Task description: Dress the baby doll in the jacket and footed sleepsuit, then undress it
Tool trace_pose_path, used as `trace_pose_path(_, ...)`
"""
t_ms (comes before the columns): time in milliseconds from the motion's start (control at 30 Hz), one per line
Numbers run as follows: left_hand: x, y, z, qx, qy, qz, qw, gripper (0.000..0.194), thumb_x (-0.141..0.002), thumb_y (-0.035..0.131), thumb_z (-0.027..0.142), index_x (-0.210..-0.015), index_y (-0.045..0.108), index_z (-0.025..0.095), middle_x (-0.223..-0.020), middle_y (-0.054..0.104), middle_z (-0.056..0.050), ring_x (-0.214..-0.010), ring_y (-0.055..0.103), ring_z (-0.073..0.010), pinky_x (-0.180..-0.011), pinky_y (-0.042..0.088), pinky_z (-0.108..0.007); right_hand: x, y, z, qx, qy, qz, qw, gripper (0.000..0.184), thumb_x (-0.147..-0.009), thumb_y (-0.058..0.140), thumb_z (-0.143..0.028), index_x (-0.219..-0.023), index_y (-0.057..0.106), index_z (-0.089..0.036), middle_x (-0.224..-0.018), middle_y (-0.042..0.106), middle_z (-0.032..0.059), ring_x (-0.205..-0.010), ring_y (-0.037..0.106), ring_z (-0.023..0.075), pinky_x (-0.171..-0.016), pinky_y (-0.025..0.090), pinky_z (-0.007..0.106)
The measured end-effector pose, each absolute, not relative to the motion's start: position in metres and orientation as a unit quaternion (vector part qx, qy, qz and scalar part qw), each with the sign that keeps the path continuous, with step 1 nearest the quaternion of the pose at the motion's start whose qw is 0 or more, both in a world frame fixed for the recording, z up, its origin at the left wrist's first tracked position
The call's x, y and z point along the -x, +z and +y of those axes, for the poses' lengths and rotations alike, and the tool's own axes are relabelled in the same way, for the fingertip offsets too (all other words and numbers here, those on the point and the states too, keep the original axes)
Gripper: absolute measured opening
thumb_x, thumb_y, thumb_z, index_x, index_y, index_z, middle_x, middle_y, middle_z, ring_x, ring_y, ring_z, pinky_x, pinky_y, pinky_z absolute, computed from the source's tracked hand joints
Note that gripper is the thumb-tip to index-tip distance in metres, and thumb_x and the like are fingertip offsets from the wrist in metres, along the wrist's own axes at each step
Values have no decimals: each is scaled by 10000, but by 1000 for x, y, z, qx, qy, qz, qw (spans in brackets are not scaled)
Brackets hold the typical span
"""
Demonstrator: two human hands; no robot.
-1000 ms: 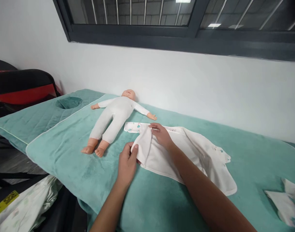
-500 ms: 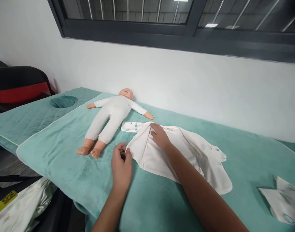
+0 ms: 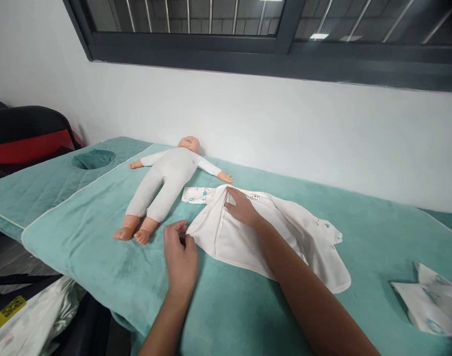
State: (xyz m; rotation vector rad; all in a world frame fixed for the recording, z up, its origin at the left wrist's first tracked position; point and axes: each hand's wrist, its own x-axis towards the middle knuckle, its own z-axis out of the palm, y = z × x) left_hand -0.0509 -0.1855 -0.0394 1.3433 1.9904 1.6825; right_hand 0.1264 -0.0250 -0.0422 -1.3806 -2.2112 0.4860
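Observation:
A white baby shirt (image 3: 248, 242) with small printed sleeves lies spread, inside up, on the green table cover. My left hand (image 3: 181, 257) is closed at the shirt's left corner, pinching its edge between thumb and fingers. Near the neckline, my right hand (image 3: 242, 206) bends over the cloth, its fingertips gripping a fold; the cloth hides part of the fingers. Left of the shirt, a baby doll (image 3: 170, 173) in a white body lies on its back, arms spread and head toward the wall.
The green padded cover (image 3: 81, 217) has a round hole at its far left. A folded white printed cloth (image 3: 429, 301) lies at the right. At lower left there is a white packet with a yellow label (image 3: 5, 314). A black and red chair (image 3: 29, 136) stands beyond the table's left end.
The view has shifted slightly. My left hand has drawn the shirt's corner a little to the left, and the cloth there looks tauter. My right hand stays at the neckline.

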Motion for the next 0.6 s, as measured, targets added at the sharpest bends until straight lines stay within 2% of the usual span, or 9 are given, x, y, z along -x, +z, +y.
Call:
trace_pose_path(133,51,-40,-186,-458,567,677,99,255,-793,468,100,-1007,535,220,-1012,564,-43,-941,556,-193,-823,478,-347,-130,-42,-24,502,184,-793,293,407,-851,508,-213,-1258,511,-197,-1335,527,93,-1250,456,221,-1080,332,383)
trace_pose_path(300,51,-38,-186,-464,560,680,92,239,-798,477,101,-992,548,220,-991,566,-37,-926,546,-191,-799,474,-338,-130,-42,-25,549,161,-751,330,159,-872,477,-269,-961,581,-188,-1063,584,95,-1043,513,235,-939,408,393)
trace_pose_path(467,52,-37,-186,-464,557,681,103,210,-808,479,115,-973,554,221,-986,576,-36,-925,549,-195,-789,467,-338,-129,-40,-26,536,177,-757,328,212,-889,408,-246,-815,605,-216,-879,633,37,-859,555,200,-801,445,343)
trace_pose_path(600,51,-35,-186,-464,558,680,103,198,-810,480,117,-959,560,220,-979,574,-34,-916,545,-195,-783,461,-336,-127,-38,-27,491,184,-789,320,242,-850,442,-153,-932,658,-223,-1027,671,23,-1003,560,184,-911,421,324)
